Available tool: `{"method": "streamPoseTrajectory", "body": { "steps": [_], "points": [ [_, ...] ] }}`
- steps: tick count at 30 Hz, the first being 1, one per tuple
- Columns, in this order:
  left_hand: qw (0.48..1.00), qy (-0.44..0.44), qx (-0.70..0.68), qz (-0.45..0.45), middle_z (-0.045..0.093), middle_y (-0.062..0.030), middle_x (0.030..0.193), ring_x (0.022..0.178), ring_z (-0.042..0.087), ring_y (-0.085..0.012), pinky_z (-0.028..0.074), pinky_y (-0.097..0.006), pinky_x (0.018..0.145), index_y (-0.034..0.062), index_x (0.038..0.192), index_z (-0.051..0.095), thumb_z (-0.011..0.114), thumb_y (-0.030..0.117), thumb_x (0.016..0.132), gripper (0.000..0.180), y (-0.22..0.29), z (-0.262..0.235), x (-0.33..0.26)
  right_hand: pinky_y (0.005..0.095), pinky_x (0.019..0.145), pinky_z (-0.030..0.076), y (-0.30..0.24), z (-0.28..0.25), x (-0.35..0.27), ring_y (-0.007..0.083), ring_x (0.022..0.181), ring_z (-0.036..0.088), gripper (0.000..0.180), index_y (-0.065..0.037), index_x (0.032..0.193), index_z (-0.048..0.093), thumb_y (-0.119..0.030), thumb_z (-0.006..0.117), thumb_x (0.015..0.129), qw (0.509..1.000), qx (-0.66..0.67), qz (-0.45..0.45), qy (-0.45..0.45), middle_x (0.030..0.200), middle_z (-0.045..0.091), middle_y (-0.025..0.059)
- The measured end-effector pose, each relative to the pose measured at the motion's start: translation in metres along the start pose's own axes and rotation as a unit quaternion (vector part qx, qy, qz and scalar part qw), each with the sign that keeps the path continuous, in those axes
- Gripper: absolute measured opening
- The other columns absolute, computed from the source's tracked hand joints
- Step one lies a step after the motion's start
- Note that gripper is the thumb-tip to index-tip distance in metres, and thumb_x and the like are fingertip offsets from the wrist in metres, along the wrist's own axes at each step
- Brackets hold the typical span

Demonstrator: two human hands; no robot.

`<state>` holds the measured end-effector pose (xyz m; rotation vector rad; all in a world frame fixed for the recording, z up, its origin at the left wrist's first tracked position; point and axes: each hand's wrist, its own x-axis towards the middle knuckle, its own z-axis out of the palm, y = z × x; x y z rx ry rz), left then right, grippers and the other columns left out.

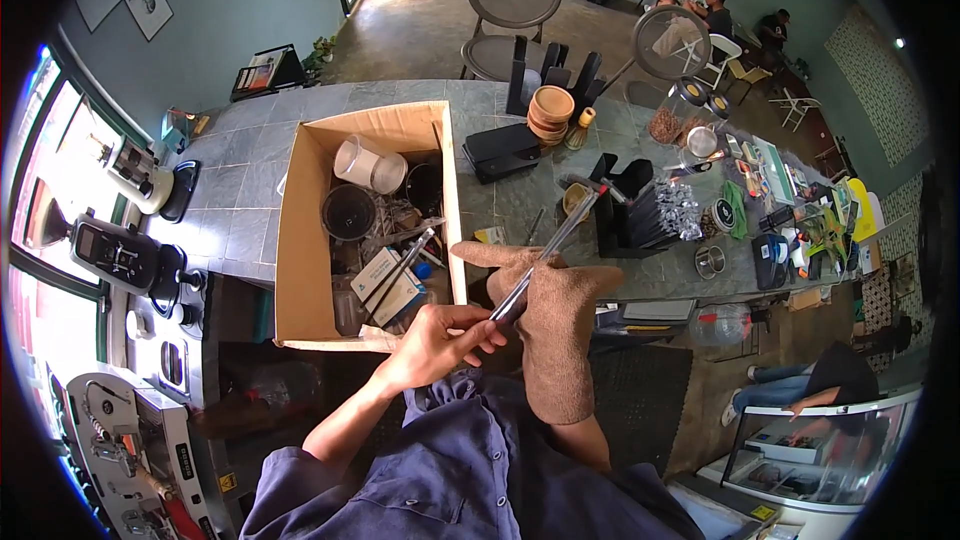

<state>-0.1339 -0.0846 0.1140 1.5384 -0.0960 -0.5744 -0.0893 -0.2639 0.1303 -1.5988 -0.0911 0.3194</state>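
Note:
My left hand [440, 345] is bare, its thumb and fingers closed round the lower end of a long, thin, shiny silver utensil [541, 265]. The utensil slants up to the right, towards the black holder; its exact kind is not clear. A fuzzy brown cloth, worn like a mitt [562, 340], covers my right hand and wrist, with one flap sticking out left and another right. The utensil crosses the top of this cloth. The fingers of my right hand are hidden inside it. Just left of my hands stands an open cardboard box [290, 250].
Inside the box are a clear plastic cup [370, 166], a black round container [349, 213] and a small white carton [391, 286]. Across the tiled counter stand stacked wooden bowls [550, 112], a black holder of wrapped utensils [655, 215] and assorted clutter. Coffee grinders [115, 252] line the left.

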Motion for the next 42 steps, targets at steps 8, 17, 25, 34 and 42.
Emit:
{"method": "streamPoseTrajectory", "body": {
  "steps": [8,17,25,34,42],
  "points": [
    [0.991,0.120,0.026,0.047,0.080,-0.0109,0.096,0.086,0.076,-0.0135,0.064,-0.028,0.069,-0.0053,0.117,0.074,0.062,0.017,0.109,0.027,0.000,0.006,0.002,0.0231,0.050,0.046,-0.025,0.014,-0.019,0.0068,0.058,0.053,0.025,0.000,0.119,0.063,-0.019,0.048,0.110,0.993,0.099,0.058,0.014,0.083,0.059,0.0006],
    [0.933,0.276,0.155,0.173,0.077,-0.0162,0.079,0.058,0.069,-0.0101,0.052,-0.027,0.052,-0.0053,0.112,0.077,0.070,0.008,0.098,0.021,-0.002,0.022,0.011,0.0236,0.064,0.051,-0.019,0.034,-0.033,0.0070,0.085,0.062,0.034,-0.004,0.140,0.052,-0.014,0.052,0.107,0.904,-0.413,-0.102,0.039,0.105,0.062,0.0012],
    [0.943,0.235,0.182,0.153,0.078,-0.0196,0.086,0.058,0.068,-0.0116,0.052,-0.029,0.052,-0.0048,0.114,0.077,0.070,0.009,0.097,0.023,0.002,0.028,0.010,0.0253,0.068,0.051,0.027,0.023,-0.020,0.0090,0.088,0.062,0.031,-0.002,0.128,0.061,-0.017,0.059,0.101,0.950,-0.236,-0.193,0.063,0.111,0.065,0.0034],
    [0.957,0.207,0.131,0.153,0.080,-0.0137,0.082,0.074,0.076,-0.0150,0.060,-0.029,0.067,-0.0062,0.107,0.078,0.067,0.006,0.100,0.018,0.010,0.034,0.001,0.0204,0.074,0.048,0.019,0.023,-0.020,0.0116,0.084,0.062,0.034,0.001,0.116,0.054,-0.008,0.069,0.087,0.961,0.241,-0.084,0.108,0.101,0.060,0.0062],
    [0.975,0.151,0.148,0.070,0.081,-0.0147,0.093,0.088,0.080,-0.0199,0.065,-0.030,0.070,-0.0023,0.112,0.078,0.065,0.009,0.104,0.019,0.014,0.032,-0.012,0.0317,0.123,0.028,0.144,-0.041,-0.010,0.0214,0.142,0.044,0.079,-0.007,0.156,0.036,-0.036,0.076,0.094,0.999,-0.004,-0.022,-0.046,0.150,0.047,0.0121]
  ]
}}
